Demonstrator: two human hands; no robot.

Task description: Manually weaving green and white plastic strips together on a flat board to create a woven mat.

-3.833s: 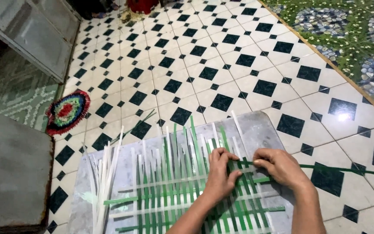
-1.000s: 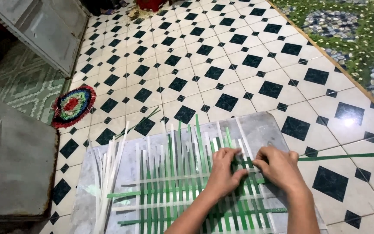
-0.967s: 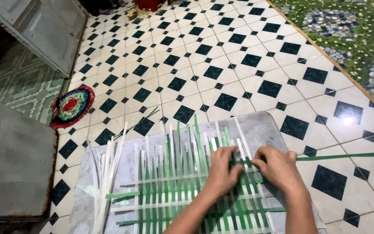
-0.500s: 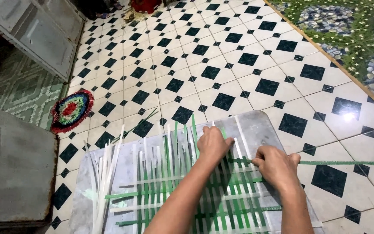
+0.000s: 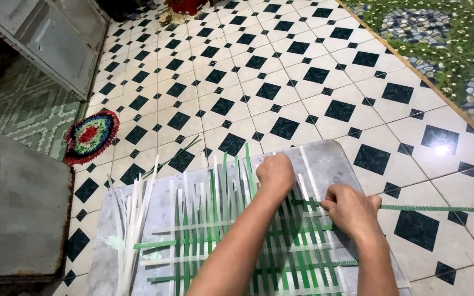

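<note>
1. Where the view begins at the bottom edge, two bare forearms reach up over a woven mat (image 5: 248,241) of green and white strips; the mat lies on a flat grey board (image 5: 330,159) set on the floor.
2. Right hand (image 5: 352,211) sits at the mat's right edge, fingers curled and pinched on a green horizontal strip (image 5: 440,208); that strip runs out to the right, off the board and across the tiles to the frame edge.
3. Left hand (image 5: 274,174) rests further up, near the mat's top edge, fingers bent down onto the upright strips; whether it grips one or only presses, I cannot tell.
4. Upright strips stick out loose past the woven part toward the far side of the board, green and white by turns; horizontal ends poke out on the left.
5. Loose white strips (image 5: 133,230) lie in a bundle on the left part of the board, beside the mat, fanning out at their far ends.
6. Left of the board, a grey slab-like block (image 5: 17,214) fills the near left corner.
7. Beyond it, a small round rug (image 5: 90,136) in many colours lies on the tiled floor (image 5: 281,82), white with black diamonds.
8. Farthest out: a grey panelled cabinet (image 5: 50,44) upper left; a pebble-and-flower patterned floor strip (image 5: 445,38) upper right.
</note>
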